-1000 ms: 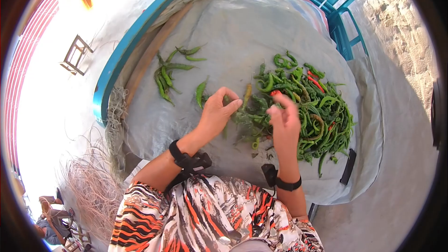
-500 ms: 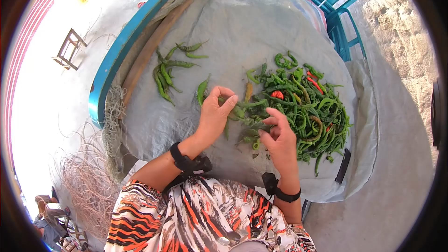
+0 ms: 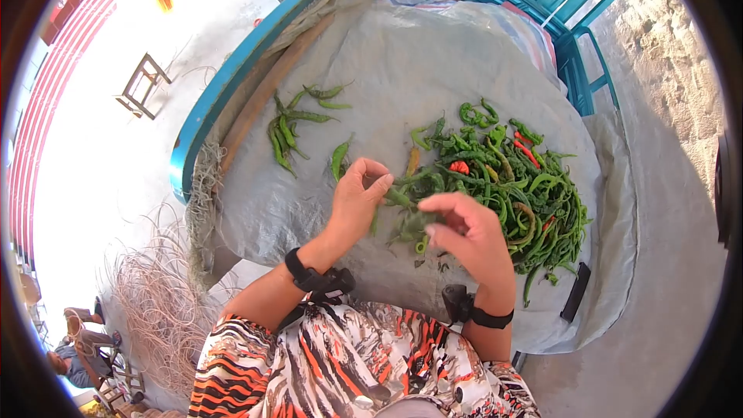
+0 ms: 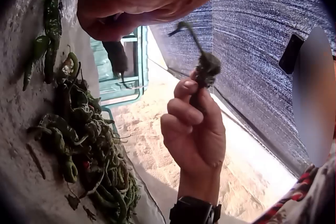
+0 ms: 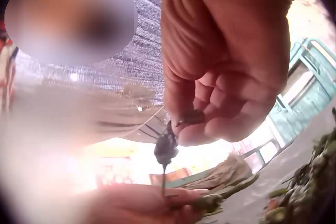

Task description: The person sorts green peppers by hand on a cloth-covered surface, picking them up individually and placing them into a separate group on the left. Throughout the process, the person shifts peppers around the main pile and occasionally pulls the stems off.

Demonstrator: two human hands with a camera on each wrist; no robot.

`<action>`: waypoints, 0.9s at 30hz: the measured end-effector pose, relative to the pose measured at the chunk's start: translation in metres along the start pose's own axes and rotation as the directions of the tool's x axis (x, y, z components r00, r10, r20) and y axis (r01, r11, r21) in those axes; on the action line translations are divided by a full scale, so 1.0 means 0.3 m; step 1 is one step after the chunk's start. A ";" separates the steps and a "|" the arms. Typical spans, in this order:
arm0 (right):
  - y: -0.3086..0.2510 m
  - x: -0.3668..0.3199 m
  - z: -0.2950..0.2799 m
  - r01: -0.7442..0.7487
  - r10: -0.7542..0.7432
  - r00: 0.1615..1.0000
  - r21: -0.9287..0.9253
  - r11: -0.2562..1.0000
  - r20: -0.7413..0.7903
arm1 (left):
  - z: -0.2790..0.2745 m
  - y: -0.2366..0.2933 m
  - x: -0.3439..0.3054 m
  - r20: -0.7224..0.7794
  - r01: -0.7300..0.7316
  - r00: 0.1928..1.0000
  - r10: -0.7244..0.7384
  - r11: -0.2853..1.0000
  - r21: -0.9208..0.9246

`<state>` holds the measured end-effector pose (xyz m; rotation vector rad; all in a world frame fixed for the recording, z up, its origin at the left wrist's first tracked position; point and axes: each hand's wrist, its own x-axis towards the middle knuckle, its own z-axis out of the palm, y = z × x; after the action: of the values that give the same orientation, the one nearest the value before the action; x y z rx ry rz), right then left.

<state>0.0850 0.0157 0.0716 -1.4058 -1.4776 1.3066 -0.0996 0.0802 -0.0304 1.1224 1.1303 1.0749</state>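
There's a small pepper bunch (image 3: 287,125) on the sheet (image 3: 418,46), then the left hand (image 3: 357,200) — fingers pinching a green pepper (image 3: 398,197) — then the right hand (image 3: 474,236) gripping a dark shrivelled pepper (image 4: 209,66), then the main pile (image 3: 534,193), so probably mid-sort, next move wanting a careful release.

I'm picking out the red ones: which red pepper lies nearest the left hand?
The crumpled red pepper on the left side of the big pile; the long red pepper lies farther right from the left hand.
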 end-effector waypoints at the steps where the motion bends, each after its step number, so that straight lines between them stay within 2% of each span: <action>1: 0.002 0.010 -0.007 0.015 -0.018 0.995 -0.033 0.999 -0.095 | 0.000 0.001 -0.010 0.016 0.019 1.000 -0.019 1.000 0.019; 3: 0.026 0.045 -0.020 0.036 -0.063 0.958 -0.100 0.994 -0.279 | -0.003 -0.004 -0.037 0.045 0.055 0.997 -0.058 0.997 0.057; 6: 0.064 0.122 -0.043 0.167 -0.280 0.797 -0.250 0.954 -0.535 | 0.009 -0.001 -0.087 0.072 0.076 0.994 -0.078 0.996 0.037; 7: 0.097 0.156 -0.046 0.128 -0.574 0.629 -0.659 0.742 -0.524 | 0.012 0.004 -0.102 0.082 0.075 0.994 -0.077 0.997 0.021; 10: 0.093 0.113 -0.050 0.143 -0.420 0.818 -0.570 0.809 -0.392 | 0.015 0.014 -0.131 0.111 0.067 0.992 -0.064 0.997 -0.024; 11: 0.108 0.098 -0.039 0.188 -0.368 0.888 -0.512 0.838 -0.276 | 0.013 0.019 -0.138 0.125 0.063 0.991 -0.058 0.997 -0.040; 14: 0.134 0.046 0.000 0.208 -0.219 0.975 -0.545 0.812 0.045 | 0.013 0.031 -0.150 0.157 0.059 0.987 -0.040 0.992 -0.115; 15: 0.165 0.033 0.022 0.231 -0.262 0.965 -0.459 0.858 -0.004 | 0.015 0.033 -0.154 0.165 0.060 0.986 -0.036 0.988 -0.145; 18: 0.190 0.007 0.005 0.178 -0.177 0.983 -0.426 0.887 0.043 | 0.021 0.034 -0.163 0.119 0.063 0.992 -0.051 0.993 -0.097; 21: 0.144 -0.003 -0.060 0.108 -0.166 0.984 -0.524 0.845 -0.066 | 0.021 0.012 -0.166 0.015 0.060 0.998 -0.059 0.995 -0.084; 24: 0.106 0.018 -0.118 -0.018 -0.109 0.964 -0.468 0.883 -0.243 | 0.012 -0.001 -0.169 -0.004 0.063 0.998 -0.064 0.996 -0.061; 25: 0.142 0.044 -0.128 0.185 -0.416 0.854 -0.564 0.805 -0.314 | 0.013 0.003 -0.169 0.010 0.064 0.998 -0.064 0.997 -0.051; 27: 0.129 0.036 -0.126 0.196 -0.549 0.775 -0.708 0.679 -0.312 | 0.019 0.014 -0.159 0.040 0.066 0.997 -0.065 0.997 -0.033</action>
<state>0.1293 0.0298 0.0421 -1.5505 -1.7803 0.0863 -0.0998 0.0331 -0.0205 1.0683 1.1070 1.0137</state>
